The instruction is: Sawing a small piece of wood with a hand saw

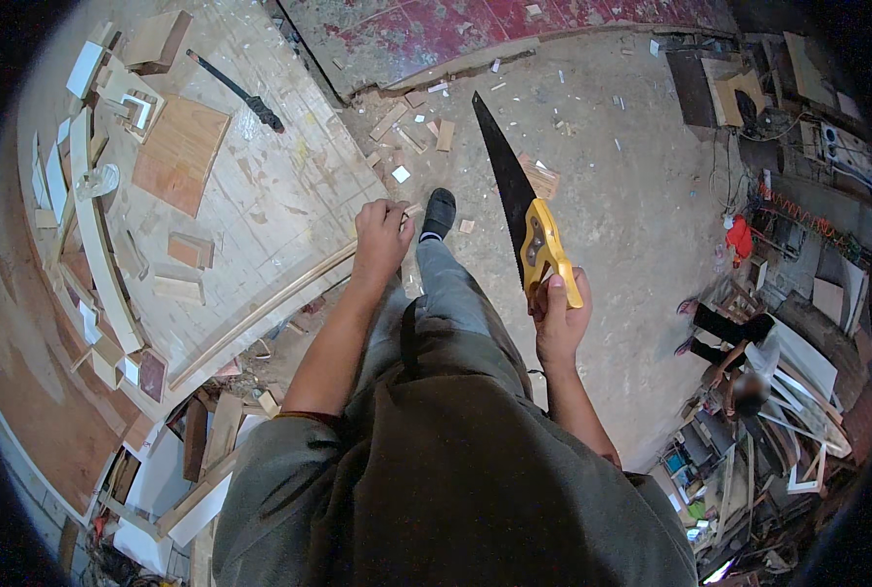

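My right hand (pixel 561 311) is closed round the yellow handle of a handsaw (pixel 548 252). Its dark, toothed blade points up and away from me, over the floor and apart from any wood. At the table's near edge, my left hand (pixel 382 240) is curled over the end of a long thin wooden strip (pixel 269 310). That strip lies along the edge of the worktable (pixel 289 186), and a short bit of it pokes out past my fingers. The palm side of this hand is hidden.
On the table lie a plywood square (pixel 181 152), a black strap-like tool (pixel 238 91) and small wood blocks (pixel 190 249). Offcuts (pixel 445 135) litter the floor ahead. Another person (pixel 734 357) sits low at the right among stacked boards and frames (pixel 803 470).
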{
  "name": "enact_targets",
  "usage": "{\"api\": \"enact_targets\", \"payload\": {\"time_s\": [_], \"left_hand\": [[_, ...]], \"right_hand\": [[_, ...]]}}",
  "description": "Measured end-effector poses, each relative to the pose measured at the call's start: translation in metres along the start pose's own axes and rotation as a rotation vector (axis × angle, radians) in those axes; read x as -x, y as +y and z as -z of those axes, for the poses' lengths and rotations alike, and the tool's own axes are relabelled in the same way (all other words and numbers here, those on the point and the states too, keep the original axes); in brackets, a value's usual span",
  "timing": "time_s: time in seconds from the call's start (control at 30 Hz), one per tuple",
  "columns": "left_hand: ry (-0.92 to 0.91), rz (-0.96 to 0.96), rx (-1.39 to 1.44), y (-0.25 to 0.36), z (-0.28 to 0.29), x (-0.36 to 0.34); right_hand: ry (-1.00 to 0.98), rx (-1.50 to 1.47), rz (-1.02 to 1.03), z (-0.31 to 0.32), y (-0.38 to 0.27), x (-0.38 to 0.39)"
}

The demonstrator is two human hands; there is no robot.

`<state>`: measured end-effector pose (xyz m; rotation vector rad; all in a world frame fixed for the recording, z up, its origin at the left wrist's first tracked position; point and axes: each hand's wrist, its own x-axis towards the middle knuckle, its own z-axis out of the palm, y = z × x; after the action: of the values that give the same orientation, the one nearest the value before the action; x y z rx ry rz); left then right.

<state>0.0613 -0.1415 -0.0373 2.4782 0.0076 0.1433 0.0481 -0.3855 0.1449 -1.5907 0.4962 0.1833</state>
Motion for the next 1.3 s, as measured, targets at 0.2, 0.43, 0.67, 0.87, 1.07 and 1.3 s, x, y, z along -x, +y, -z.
{"api": "enact_targets", "payload": {"time_s": [0.2, 0.43, 0.67, 0.87, 1.07, 1.3], "left_hand": [[-0.029, 0.005, 0.050, -0.004, 0.005, 0.000], [-0.024, 0.004, 0.062, -0.005, 0.004, 0.001], [-0.016, 0.027, 0.074, -0.006, -0.002, 0.003], [0.043, 0.015, 0.092, -0.008, -0.001, 0.006], [0.013, 0.011, 0.083, -0.008, 0.006, 0.008], [0.003, -0.047, 0.138, -0.013, 0.010, 0.007]], "right_hand": [[-0.001, 0.022, 0.004, -0.004, -0.002, -0.001], [-0.026, 0.021, 0.019, -0.008, -0.002, -0.001], [-0.029, 0.056, 0.005, -0.010, -0.002, 0.001], [-0.032, 0.057, 0.018, -0.007, 0.000, 0.001], [-0.039, 0.037, 0.006, -0.003, 0.002, 0.002], [-0.039, 0.063, 0.037, -0.003, 0.002, 0.003]]}}
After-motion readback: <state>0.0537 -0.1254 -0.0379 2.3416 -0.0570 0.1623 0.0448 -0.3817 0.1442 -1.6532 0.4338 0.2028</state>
